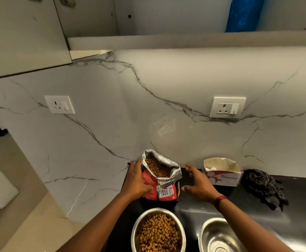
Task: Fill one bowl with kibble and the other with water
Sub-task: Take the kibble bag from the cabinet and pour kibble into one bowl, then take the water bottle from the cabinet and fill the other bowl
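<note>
Kibble [158, 231] fills the left bowl [134, 228] nearly to the top, so that part looks done. The right bowl [219, 235] sits just beside it on the dark worktop [257, 206] & looks dry inside, no water yet. So abt half the job is done, I think, w/ the water half left.

The bag [165, 190] stands right behind the left bowl, top open, more kibble showing inside. The left hand [136, 180] holds the bag by its left side, thumb on the front. That grip is closed on the bag. The right hand [198, 184] is near the bag's other side, fingers spread wide, holding nothing & not touching it as far as I can see.

A tissue box [225, 177] & a dark cloth [264, 188] lie by the wall on the right. No tap or jug shows, so I can't tell where the water will come from.
</note>
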